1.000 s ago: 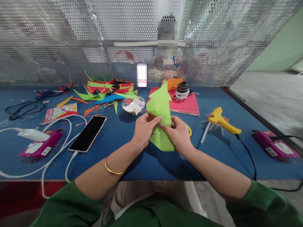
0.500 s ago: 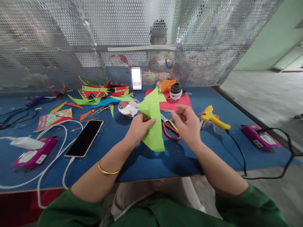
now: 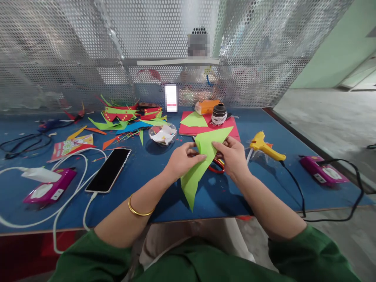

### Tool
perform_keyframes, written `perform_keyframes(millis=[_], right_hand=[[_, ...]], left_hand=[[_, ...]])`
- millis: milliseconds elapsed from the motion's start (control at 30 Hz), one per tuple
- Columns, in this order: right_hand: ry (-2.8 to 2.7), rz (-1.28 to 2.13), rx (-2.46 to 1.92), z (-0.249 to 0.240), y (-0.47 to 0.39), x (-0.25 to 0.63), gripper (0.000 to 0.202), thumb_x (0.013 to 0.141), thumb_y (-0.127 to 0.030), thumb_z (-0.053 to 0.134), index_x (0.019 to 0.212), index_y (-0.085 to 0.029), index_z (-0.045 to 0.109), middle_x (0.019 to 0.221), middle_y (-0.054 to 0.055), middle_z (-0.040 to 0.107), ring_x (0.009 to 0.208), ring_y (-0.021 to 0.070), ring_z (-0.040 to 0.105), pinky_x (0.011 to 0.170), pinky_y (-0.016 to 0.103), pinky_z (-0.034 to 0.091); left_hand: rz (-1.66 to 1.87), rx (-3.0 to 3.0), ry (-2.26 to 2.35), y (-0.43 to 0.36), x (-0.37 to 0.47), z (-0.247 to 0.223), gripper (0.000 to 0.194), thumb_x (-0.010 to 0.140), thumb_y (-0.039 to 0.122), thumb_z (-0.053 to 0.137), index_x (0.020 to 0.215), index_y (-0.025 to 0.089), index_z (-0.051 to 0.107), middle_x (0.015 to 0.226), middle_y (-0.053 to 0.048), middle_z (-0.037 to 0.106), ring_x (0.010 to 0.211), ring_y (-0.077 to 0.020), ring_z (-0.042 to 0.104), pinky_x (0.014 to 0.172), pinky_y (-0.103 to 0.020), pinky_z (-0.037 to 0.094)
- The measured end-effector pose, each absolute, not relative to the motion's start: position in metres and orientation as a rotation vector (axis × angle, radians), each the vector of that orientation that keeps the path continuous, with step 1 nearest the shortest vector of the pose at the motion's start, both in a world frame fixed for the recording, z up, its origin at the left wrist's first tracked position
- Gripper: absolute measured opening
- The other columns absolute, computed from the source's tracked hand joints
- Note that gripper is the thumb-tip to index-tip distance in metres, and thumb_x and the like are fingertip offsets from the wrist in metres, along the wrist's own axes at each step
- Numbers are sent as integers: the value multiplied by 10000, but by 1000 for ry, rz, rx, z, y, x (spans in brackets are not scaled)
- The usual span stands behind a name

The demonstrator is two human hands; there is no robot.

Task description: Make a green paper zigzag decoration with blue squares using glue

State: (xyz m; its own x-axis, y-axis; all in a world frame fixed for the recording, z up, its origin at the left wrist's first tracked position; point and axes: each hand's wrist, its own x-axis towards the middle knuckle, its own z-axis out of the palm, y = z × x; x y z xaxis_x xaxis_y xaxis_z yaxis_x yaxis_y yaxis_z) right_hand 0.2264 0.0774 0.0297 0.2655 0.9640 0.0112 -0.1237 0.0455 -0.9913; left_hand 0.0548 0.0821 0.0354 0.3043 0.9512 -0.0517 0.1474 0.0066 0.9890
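Note:
A folded piece of lime-green paper (image 3: 202,158) is held up over the blue table, tilted, with one point toward the upper right and another hanging down. My left hand (image 3: 183,162) pinches its left side between thumb and fingers. On its right side, my right hand (image 3: 233,156) grips the paper with the thumb on top and fingers behind. Red-handled scissors (image 3: 217,167) lie under the paper, mostly hidden by it and my right hand. Behind it rests a red sheet (image 3: 188,129) with a smaller green paper piece (image 3: 194,119) on top.
A yellow glue gun (image 3: 267,147) and a purple power strip (image 3: 323,170) are on the right. To the left lie a phone (image 3: 108,170), white cables and another purple power strip (image 3: 49,186). A bowl (image 3: 163,135), paper masks (image 3: 119,115) and a thread spool (image 3: 219,114) stand further back.
My right hand has moved left and taken hold of the green paper. The paper has turned clockwise and shifted slightly right, and my left hand has moved right with it.

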Motion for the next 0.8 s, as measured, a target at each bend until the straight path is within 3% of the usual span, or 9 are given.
perform_keyframes(millis=[133, 233, 333, 367, 400, 467, 533, 667, 800], right_hand=[[-974, 971, -1248, 22, 76, 216, 370, 662, -473, 751, 881, -235, 570, 673, -48, 623, 557, 137, 593, 526, 287, 530], [-1108, 1008, -1300, 27, 72, 217, 396, 679, -502, 752, 930, -223, 625, 744, -6, 699, 594, 167, 635, 542, 303, 529], [-1278, 1019, -1393, 40, 63, 244, 366, 711, -530, 738, 849, -193, 698, 669, 27, 709, 589, 201, 647, 570, 325, 509], [-1321, 935, -1463, 44, 60, 260, 355, 746, -525, 719, 848, -185, 713, 631, 32, 694, 602, 208, 645, 605, 333, 498], [-1393, 644, -1636, 48, 57, 278, 376, 818, -551, 642, 874, -188, 718, 619, 35, 683, 618, 213, 642, 620, 331, 475], [-1422, 12, -1988, 50, 53, 318, 366, 869, -493, 581, 1031, -194, 717, 814, 88, 741, 770, 262, 675, 693, 360, 453], [-1629, -272, -2211, 47, 53, 356, 386, 848, -387, 590, 1142, -155, 685, 1050, 178, 730, 922, 325, 669, 732, 386, 437], [-2000, -333, -2351, 31, 61, 395, 281, 786, -221, 616, 1042, -130, 691, 1017, 223, 707, 863, 328, 650, 681, 378, 377], [-2032, -369, -2301, 27, 64, 395, 206, 795, -196, 598, 974, -142, 685, 994, 227, 699, 850, 317, 638, 672, 378, 335]], left_hand=[[1038, 1482, 1232, 80, 61, 25, 457, 739, 322, 785, 1156, 178, 667, 986, -126, 790, 826, -260, 738, 735, -356, 549], [1107, 1486, 1224, 82, 61, 21, 407, 776, 253, 701, 1173, 170, 680, 982, -110, 790, 834, -245, 729, 763, -341, 535], [1139, 1484, 1175, 85, 59, 23, 394, 781, 240, 649, 1163, 159, 701, 1005, -97, 781, 860, -223, 709, 760, -313, 528], [1126, 1492, 1170, 86, 58, 24, 368, 781, 240, 638, 1130, 155, 714, 994, -90, 778, 843, -212, 698, 737, -300, 523], [1100, 1510, 1170, 86, 57, 26, 329, 783, 240, 626, 1083, 153, 727, 970, -80, 775, 813, -198, 685, 706, -287, 513], [1029, 1571, 1176, 85, 55, 30, 243, 794, 234, 603, 978, 156, 742, 902, -60, 763, 746, -174, 655, 650, -266, 484], [985, 1636, 1187, 83, 55, 32, 204, 802, 221, 592, 915, 165, 752, 865, -53, 756, 732, -166, 644, 639, -261, 471], [938, 1717, 1192, 81, 56, 28, 301, 801, 219, 593, 1031, 174, 783, 879, -60, 765, 801, -201, 675, 698, -290, 509], [884, 1731, 1204, 83, 56, 24, 393, 796, 246, 587, 1126, 155, 779, 886, -73, 774, 841, -232, 697, 709, -304, 524]])
